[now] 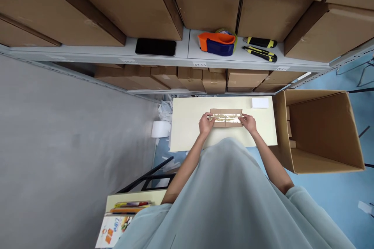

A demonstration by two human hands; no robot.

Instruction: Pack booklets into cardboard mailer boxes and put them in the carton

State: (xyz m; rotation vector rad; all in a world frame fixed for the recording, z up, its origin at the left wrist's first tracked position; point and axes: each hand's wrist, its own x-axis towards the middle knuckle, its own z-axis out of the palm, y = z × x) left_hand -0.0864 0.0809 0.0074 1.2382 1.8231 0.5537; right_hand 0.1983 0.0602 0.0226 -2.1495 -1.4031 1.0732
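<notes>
A small brown cardboard box (219,125) lies flat on the pale table (187,136) in front of me, a seam running along its top. Across that top stretches a shiny strip of clear packing tape (226,118). My left hand (206,124) is closed at the tape's left end, fingers pinched at the box edge. At the opposite end my right hand (248,122) pinches the tape in the same way. Whether the whole strip touches the cardboard, I cannot tell.
A white stack of labels or cards (260,103) sits at the table's back right. Beside the table stands a large open carton (324,124). The shelf above holds a phone (156,47), an orange-and-blue tape dispenser (217,43), utility knives (260,53) and boxes (204,0).
</notes>
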